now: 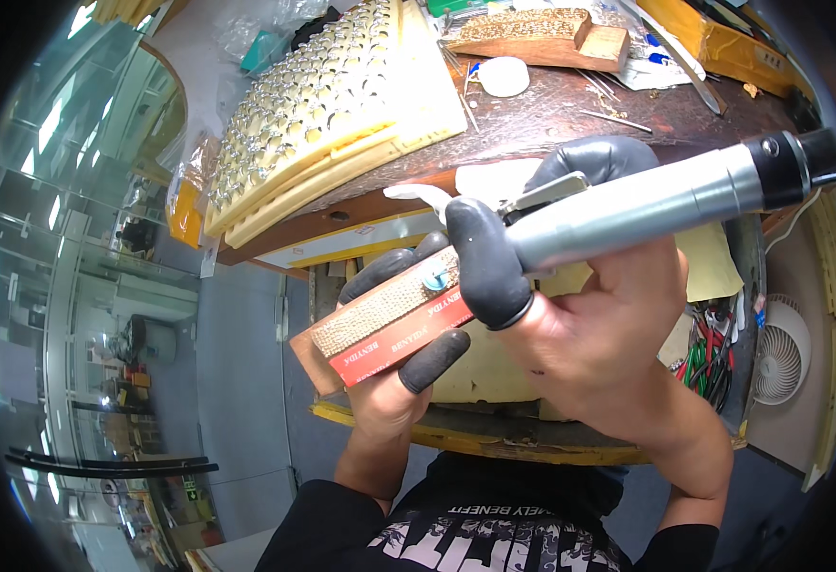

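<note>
My left hand [387, 408], in black finger cots, is closed around a wooden block [315, 362] with red printed tape [394, 345] along its side. On the block's upper face lies a woven-looking, gold-coloured metal strip [365, 319]. My right hand [585, 353], also in black finger cots, grips a silver rotary handpiece [637, 212] with a metal lever [547, 193] on it. A small blue tip [435, 277] is at the strip's right end; whether it touches the strip I cannot tell. The tool's nose is partly hidden by my right thumb.
A tray of rows of shiny domed pieces [313, 110] stands on the bench, left of a white round container [505, 77]. Behind are a gold-covered wooden block [523, 33] and yellow box [747, 59]. Below are a drawer edge [494, 448], pliers [713, 357] and a fan [782, 349].
</note>
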`<state>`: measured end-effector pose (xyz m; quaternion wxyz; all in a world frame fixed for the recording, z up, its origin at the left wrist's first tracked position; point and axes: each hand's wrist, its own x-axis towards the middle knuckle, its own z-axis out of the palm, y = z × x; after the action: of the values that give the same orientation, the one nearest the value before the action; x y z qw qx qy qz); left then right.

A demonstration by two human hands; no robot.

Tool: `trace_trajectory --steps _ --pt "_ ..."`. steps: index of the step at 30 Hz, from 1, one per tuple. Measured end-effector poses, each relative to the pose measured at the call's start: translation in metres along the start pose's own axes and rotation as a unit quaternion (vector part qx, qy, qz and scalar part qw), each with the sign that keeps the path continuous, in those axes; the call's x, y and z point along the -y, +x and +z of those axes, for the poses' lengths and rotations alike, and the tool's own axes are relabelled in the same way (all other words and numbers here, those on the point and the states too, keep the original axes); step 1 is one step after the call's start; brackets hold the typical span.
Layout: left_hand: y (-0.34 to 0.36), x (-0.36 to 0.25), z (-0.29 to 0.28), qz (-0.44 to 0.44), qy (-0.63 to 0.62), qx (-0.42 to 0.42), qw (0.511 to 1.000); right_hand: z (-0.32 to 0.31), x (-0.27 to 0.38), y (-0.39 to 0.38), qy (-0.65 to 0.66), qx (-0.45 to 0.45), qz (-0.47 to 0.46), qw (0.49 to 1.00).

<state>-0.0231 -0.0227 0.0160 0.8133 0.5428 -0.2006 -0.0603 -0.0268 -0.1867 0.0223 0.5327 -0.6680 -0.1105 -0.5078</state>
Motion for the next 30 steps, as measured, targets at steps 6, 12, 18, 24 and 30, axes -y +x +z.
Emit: trace_trajectory --steps 6,12,18,24,30 --pt "0.001 0.000 -0.001 -0.006 0.000 0.003 1.000 -0.005 0.014 0.005 0.005 0.033 0.057 0.998" --pt "0.000 0.000 -0.002 -0.004 0.001 0.003 1.000 -0.008 0.019 0.007 -0.029 0.047 0.057 0.997" --pt "0.001 0.004 -0.002 0.002 -0.009 0.009 1.000 -0.008 0.015 0.004 -0.031 0.065 0.068 0.995" --pt "0.000 0.000 0.001 -0.010 -0.008 -0.009 1.000 -0.005 0.016 0.006 -0.003 0.040 0.090 0.995" --pt "-0.003 0.006 -0.005 0.007 -0.026 -0.009 1.000 -0.006 0.020 0.007 -0.035 0.052 0.069 0.996"
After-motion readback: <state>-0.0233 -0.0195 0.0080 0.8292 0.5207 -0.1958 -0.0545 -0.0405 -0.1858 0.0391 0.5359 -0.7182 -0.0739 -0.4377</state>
